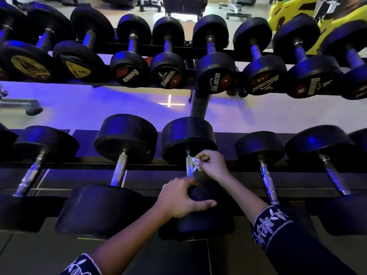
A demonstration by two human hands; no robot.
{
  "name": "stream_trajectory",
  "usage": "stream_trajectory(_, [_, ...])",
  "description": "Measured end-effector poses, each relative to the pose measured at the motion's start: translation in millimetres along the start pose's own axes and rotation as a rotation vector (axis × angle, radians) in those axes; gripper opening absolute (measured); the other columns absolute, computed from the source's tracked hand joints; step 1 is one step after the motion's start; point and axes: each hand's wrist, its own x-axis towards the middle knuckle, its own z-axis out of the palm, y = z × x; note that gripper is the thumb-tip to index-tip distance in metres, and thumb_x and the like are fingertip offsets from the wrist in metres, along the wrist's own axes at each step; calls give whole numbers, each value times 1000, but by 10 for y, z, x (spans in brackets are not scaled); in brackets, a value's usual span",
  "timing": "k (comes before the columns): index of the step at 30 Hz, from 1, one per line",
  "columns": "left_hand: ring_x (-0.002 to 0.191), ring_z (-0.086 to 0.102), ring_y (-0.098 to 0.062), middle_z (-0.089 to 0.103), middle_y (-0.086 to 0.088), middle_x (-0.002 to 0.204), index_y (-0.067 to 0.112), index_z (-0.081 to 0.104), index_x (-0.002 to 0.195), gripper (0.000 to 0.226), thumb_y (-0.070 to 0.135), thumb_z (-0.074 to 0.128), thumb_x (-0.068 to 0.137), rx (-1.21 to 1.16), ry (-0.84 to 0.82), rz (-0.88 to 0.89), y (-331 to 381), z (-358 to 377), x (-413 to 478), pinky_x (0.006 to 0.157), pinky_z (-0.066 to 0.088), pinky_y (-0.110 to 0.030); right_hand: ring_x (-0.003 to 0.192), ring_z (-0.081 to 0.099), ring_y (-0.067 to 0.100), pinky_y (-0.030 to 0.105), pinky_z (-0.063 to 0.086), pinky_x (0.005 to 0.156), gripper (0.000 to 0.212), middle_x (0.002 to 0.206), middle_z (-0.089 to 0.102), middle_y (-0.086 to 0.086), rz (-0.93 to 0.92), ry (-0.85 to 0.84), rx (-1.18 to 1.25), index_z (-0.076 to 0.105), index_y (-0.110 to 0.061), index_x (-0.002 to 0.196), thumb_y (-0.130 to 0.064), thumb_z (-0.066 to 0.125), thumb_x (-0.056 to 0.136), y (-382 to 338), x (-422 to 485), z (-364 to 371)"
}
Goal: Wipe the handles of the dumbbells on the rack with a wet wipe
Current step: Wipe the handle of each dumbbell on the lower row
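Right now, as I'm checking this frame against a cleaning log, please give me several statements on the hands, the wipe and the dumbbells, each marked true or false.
1. The right hand holds a wet wipe against a lower-row dumbbell handle. True.
2. The left hand holds a spray bottle. False: it grips the same dumbbell's near head.
3. The wet wipe lies on an upper-row handle. False: it is on the lower row.
4. Several upper-row dumbbells carry Bouncer lettering. True.
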Motion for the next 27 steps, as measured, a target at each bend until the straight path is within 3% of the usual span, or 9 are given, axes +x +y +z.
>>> stream_trajectory(3, [90, 62, -4, 67, 16, 87, 33, 61, 92, 71, 93, 57, 53, 5, -7, -2, 13, -6, -8, 82, 50, -33, 60, 57, 10, 24, 49, 60, 11, 67, 67, 4, -111, -85, -189, 71, -9, 77, 0, 70, 71, -92, -14, 32])
stream_trajectory(8, [91, 63, -3, 68, 17, 87, 43, 58, 89, 57, 89, 60, 56, -16, -26, 21, -1, -23, -13, 81, 50, -32, 62, 56, 6, 13, 41, 51, 23, 72, 67, 1, -117, -480, -424, 75, -12, 80, 4, 66, 68, -261, -183, -89])
stream_trajectory(11, [89, 63, -2, 69, 18, 88, 38, 60, 91, 65, 92, 57, 55, -19, -19, 29, -24, -6, -1, 82, 51, -33, 61, 59, 5, 13, 44, 54, 11, 73, 70, 4, -142, -323, -325, 76, -10, 81, -4, 72, 72, -425, -66, -70])
stream_trajectory(13, [86, 63, -3, 68, 15, 84, 32, 61, 86, 70, 94, 55, 53, -10, -10, 36, -22, -8, 7, 79, 51, -34, 74, 65, 12, 19, 51, 69, 13, 85, 73, 7, -221, -159, -369, 76, -10, 89, -10, 69, 78, -472, 107, 2])
stream_trajectory(15, [85, 63, -4, 67, 14, 82, 36, 56, 78, 62, 92, 56, 54, -7, -14, 43, -22, -10, 0, 75, 50, -31, 86, 67, 21, 28, 54, 78, 24, 91, 73, 7, -309, -234, -592, 75, -14, 93, -6, 60, 77, -480, 186, 89])
stream_trajectory(17, [85, 62, -3, 65, 15, 80, 41, 55, 77, 53, 90, 58, 57, -4, -12, 57, -25, -8, -13, 72, 47, -28, 82, 66, 23, 31, 55, 72, 27, 84, 71, 8, -352, -392, -786, 74, -13, 86, -4, 60, 66, -437, 148, 163])
stream_trajectory(20, [84, 62, -2, 67, 16, 81, 35, 63, 90, 65, 90, 57, 57, -17, 7, 67, -24, 0, -22, 76, 51, -32, 70, 65, 18, 32, 56, 66, 24, 73, 69, 5, -375, -525, -787, 73, -15, 79, -7, 59, 62, -367, 48, 151])
stream_trajectory(24, [84, 62, -2, 66, 16, 82, 34, 62, 91, 66, 90, 57, 57, -24, 6, 74, -29, -2, -14, 77, 51, -31, 86, 65, 19, 22, 50, 78, 26, 92, 71, 8, -360, -441, -646, 75, -12, 96, -3, 57, 79, -375, 85, 50])
stream_trajectory(27, [87, 62, -3, 68, 15, 91, 34, 64, 94, 67, 90, 57, 58, -12, -2, 80, -27, -16, -14, 79, 50, -30, 95, 57, 25, 29, 45, 80, 28, 99, 62, 8, -466, -348, -711, 73, -12, 102, -4, 56, 81, -375, 107, 50])
